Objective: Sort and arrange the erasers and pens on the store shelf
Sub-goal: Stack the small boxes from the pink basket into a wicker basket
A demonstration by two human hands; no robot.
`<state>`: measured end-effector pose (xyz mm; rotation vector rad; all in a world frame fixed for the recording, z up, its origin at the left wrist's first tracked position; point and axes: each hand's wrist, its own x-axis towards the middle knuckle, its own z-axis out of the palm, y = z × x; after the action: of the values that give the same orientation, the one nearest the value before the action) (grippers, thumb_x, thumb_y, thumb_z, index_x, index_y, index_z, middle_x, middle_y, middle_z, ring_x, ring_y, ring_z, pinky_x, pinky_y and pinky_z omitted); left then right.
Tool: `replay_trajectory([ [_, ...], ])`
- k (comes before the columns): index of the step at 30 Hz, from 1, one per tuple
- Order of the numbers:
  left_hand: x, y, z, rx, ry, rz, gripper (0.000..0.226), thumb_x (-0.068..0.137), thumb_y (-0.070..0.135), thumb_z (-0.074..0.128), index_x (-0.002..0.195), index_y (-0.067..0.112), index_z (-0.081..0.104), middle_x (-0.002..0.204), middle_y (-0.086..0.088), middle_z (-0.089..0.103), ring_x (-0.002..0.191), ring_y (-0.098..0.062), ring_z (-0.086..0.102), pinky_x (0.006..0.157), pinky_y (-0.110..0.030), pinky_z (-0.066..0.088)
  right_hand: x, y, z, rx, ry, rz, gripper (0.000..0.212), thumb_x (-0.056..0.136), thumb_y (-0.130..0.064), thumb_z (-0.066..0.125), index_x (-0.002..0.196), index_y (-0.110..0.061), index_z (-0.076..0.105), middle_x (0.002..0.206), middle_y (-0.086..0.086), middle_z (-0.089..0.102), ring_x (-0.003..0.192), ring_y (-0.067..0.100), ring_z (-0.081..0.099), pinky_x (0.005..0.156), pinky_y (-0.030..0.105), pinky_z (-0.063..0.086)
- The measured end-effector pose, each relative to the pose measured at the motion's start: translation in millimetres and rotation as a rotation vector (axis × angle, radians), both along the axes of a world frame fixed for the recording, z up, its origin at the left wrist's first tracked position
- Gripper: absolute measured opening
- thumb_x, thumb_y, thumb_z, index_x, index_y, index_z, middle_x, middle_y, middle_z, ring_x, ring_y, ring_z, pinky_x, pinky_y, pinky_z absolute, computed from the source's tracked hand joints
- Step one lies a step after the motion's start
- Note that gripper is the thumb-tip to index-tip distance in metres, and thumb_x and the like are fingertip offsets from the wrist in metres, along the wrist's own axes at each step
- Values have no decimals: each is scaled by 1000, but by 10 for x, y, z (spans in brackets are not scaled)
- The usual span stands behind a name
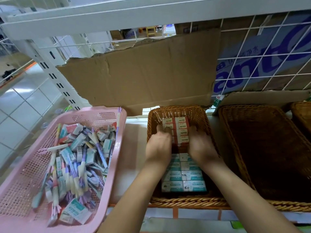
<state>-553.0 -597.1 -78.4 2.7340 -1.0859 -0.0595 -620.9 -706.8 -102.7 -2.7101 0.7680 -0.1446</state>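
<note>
We see both hands down inside the narrow wicker basket [176,109] that sits in the middle of the shelf. The left hand [159,144] curls its fingers over the left column of the red 2B erasers [182,130]. The right hand [201,146] curls its fingers against the right column, so the block is clamped between the two hands. These red 2B erasers stand in two neat columns in the far half of the basket. The teal erasers [185,179] lie in two tidy columns in the near half, partly under the wrists. To the left, on the white shelf [134,148], we find the pink basket [25,174], which holds a jumble of pens [101,153] and loose erasers [76,211] mixed together. Just right of the narrow basket stands a wider wicker basket [235,110], its dark floor showing. Behind them a torn cardboard sheet [143,73] covers part of the wire grid [269,56].
</note>
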Motion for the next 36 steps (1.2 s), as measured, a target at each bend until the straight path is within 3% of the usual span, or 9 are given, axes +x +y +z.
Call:
replay_trajectory([
  [12, -50, 3, 61, 27, 38, 14, 38, 98, 9, 40, 136, 5, 38, 126, -10, 46, 102, -26, 60, 76, -26, 46, -32, 61, 160, -24, 154, 5, 51, 103, -19, 25, 148, -3, 7, 138, 18, 40, 124, 26, 46, 102, 32, 34],
  [14, -101, 30, 144, 15, 19, 11, 37, 96, 8, 45, 133, 8, 41, 125, -11, 45, 104, -30, 59, 82, -31, 48, -9, 137, 266, -17, 175, -51, 53, 100, -17, 35, 147, -6, 12, 133, 17, 42, 119, 28, 47, 98, 35, 41],
  [16, -123, 110, 255, -7, -13, 38, 34, 93, 3, 47, 126, 11, 43, 123, -11, 44, 105, -32, 58, 77, -35, 48, 41, 259, 408, -11, 128, -52, 50, 95, -17, 47, 140, -10, 27, 129, 13, 46, 117, 28, 47, 93, 35, 44],
  [18, -107, 284, 357, -69, -65, 66, 30, 91, 9, 52, 120, 14, 45, 116, -9, 46, 101, -32, 59, 71, -37, 47, 106, 431, 547, 8, 30, 47, 42, 91, -17, 51, 131, -13, 39, 127, 10, 47, 118, 28, 43, 93, 34, 41],
  [23, -5, 1092, 498, -187, -112, 185, 24, 85, 17, 59, 108, 19, 54, 108, -3, 54, 96, -27, 57, 77, -37, 46, 332, 992, 706, 41, -91, 425, 31, 87, -16, 53, 118, -13, 53, 121, 8, 54, 117, 27, 44, 92, 33, 39],
  [27, 52, 1895, 485, -44, -44, 374, 15, 84, 31, 63, 94, 23, 56, 95, 3, 61, 92, -21, 58, 75, -34, 45, 568, 1430, 642, 9, -120, 617, 24, 87, -16, 52, 110, -11, 58, 113, 9, 58, 110, 29, 50, 88, 33, 39],
  [32, -21, 2457, 365, 210, 141, 625, 39, 74, 62, 65, 84, 25, 56, 82, 7, 61, 77, -14, 58, 71, -34, 54, 842, 1904, 558, -39, -15, 789, 23, 81, -2, 52, 101, -8, 61, 103, 14, 59, 100, 32, 56, 79, 36, 48],
  [34, -7, 2463, 336, 219, 170, 642, 41, 72, 61, 68, 79, 21, 61, 78, 6, 63, 73, -14, 59, 67, -32, 54, 975, 2032, 495, -41, 56, 835, 15, 78, 2, 50, 88, -10, 52, 99, 17, 57, 96, 35, 57, 71, 35, 46],
  [36, 27, 2441, 339, 236, 206, 630, 35, 72, 51, 72, 75, 17, 65, 74, 4, 65, 69, -14, 61, 63, -29, 53, 1095, 2126, 446, -54, 87, 838, 17, 79, 4, 48, 88, -10, 48, 99, 18, 56, 92, 36, 57, 67, 34, 45],
])
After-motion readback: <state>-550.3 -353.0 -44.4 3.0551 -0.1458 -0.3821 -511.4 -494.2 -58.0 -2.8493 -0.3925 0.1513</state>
